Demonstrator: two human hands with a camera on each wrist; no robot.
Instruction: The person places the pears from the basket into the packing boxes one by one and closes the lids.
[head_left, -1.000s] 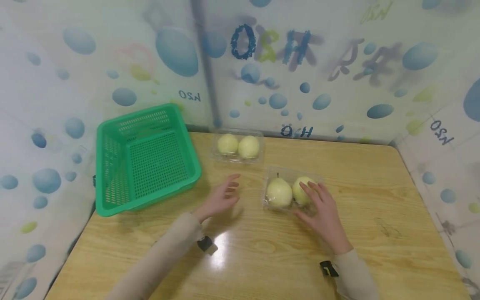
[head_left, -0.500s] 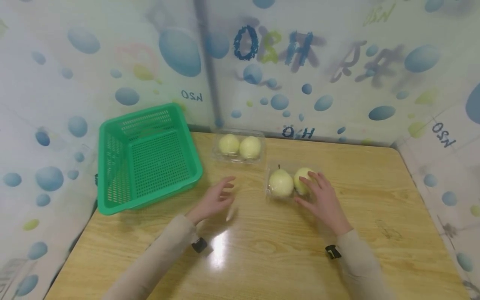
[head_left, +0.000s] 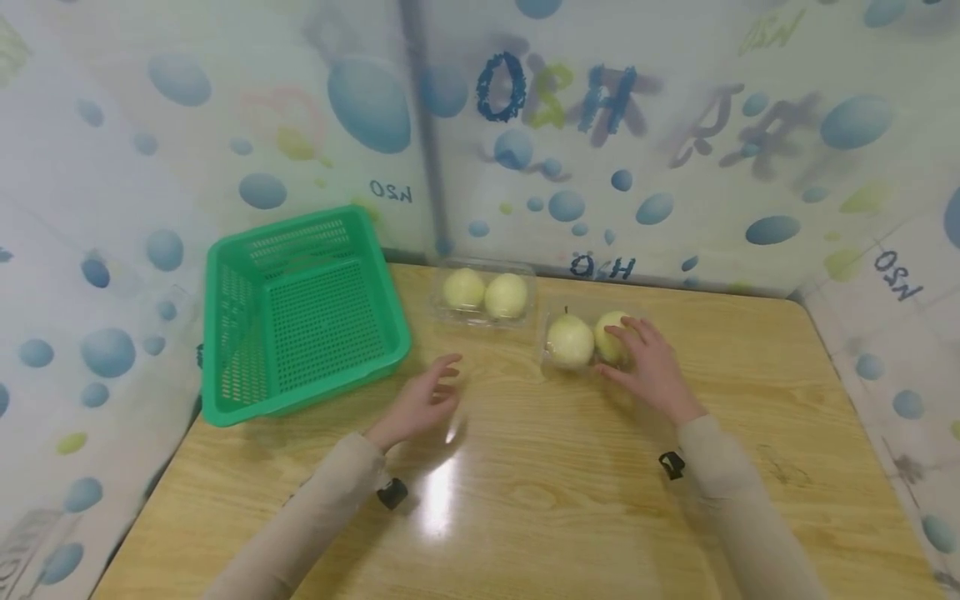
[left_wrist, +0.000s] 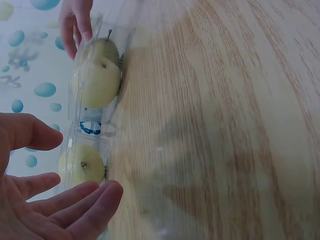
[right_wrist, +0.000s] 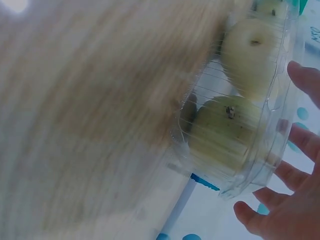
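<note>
A clear plastic fruit box with two pale yellow pears lies right of the table's middle. My right hand holds its right end, with fingers over the lid and thumb at the near side. In the right wrist view, some fingertips show through the plastic. Bare and relaxed, my left hand hovers above the table, left of this box, its fingers apart. Behind, a second clear fruit box, also with two pears, stands near the wall.
An empty green plastic basket stands at the back left of the wooden table. Walls with a blue bubble print enclose the table at the back and sides.
The front fruit box and my right hand have moved away from me, closer to the back wall and level with the second box. My left hand has drawn back slightly to the left.
</note>
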